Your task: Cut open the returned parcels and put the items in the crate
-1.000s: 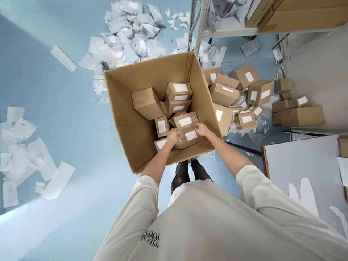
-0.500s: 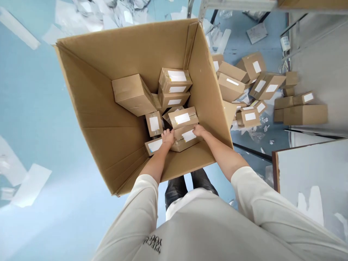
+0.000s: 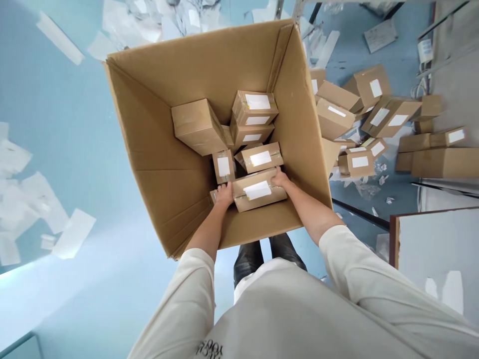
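A big open cardboard carton [image 3: 157, 149] stands on the blue floor and holds several small brown parcels with white labels. Both my arms reach down into it. My left hand [image 3: 223, 194] and my right hand [image 3: 280, 178] grip the two ends of one labelled parcel [image 3: 258, 190] at the near side of the carton, and it sits slightly raised between them. Just behind it lies another labelled parcel [image 3: 260, 157], with a stack of two [image 3: 254, 107] further back and a plain box [image 3: 196, 127] to the left.
A heap of more labelled parcels [image 3: 359, 119] lies on the floor to the right of the carton. White paper scraps [image 3: 33, 199] litter the floor at left and behind. A grey board [image 3: 437, 249] lies at right. My feet [image 3: 262, 249] stand against the carton's near wall.
Both hands have closed on the ends of the near parcel and raised it a little. My head has leaned in over the carton, which now fills more of the view.
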`<state>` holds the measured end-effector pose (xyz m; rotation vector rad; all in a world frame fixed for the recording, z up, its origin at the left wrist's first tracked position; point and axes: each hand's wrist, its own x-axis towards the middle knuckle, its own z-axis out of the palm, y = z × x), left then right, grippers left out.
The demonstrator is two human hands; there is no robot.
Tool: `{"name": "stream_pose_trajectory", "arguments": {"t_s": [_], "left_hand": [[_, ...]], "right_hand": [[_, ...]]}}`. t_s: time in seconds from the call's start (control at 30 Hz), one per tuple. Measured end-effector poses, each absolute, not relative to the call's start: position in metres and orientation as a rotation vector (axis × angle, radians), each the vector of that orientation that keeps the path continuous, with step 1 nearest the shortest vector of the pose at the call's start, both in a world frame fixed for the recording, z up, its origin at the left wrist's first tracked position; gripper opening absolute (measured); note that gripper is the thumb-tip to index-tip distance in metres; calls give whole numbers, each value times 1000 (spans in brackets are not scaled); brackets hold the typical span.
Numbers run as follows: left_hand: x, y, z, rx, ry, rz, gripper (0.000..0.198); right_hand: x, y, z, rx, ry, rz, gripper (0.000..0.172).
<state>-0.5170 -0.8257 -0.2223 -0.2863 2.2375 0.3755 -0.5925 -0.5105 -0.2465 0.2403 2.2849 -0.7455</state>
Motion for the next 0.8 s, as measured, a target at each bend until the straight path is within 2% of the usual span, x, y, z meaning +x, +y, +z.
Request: {"name": "stream_pose_trajectory", "arguments": {"t_s": [0.13,0.3,0.5,0.7,0.8], "left_hand": [[-514,-826,-224,-521,2091,679,81],[-522,-823,-190,-639,2141,760,83],[-558,-841,-98,-807,2406,830,90],[-602,-850,0,-834,2654,832,69],[-619,-847,43,-786,2799,877,67]], "right_hand": [[-599,-518,-231,334,2182,-698,92],[-610,-522,-181,421,2135,-597,88],[-628,-539,-100,364,2249,-823,91],[-648,-553,-5,299,2381,-1012,84],[-654,-547,38,299,2473,-1134,83]]}}
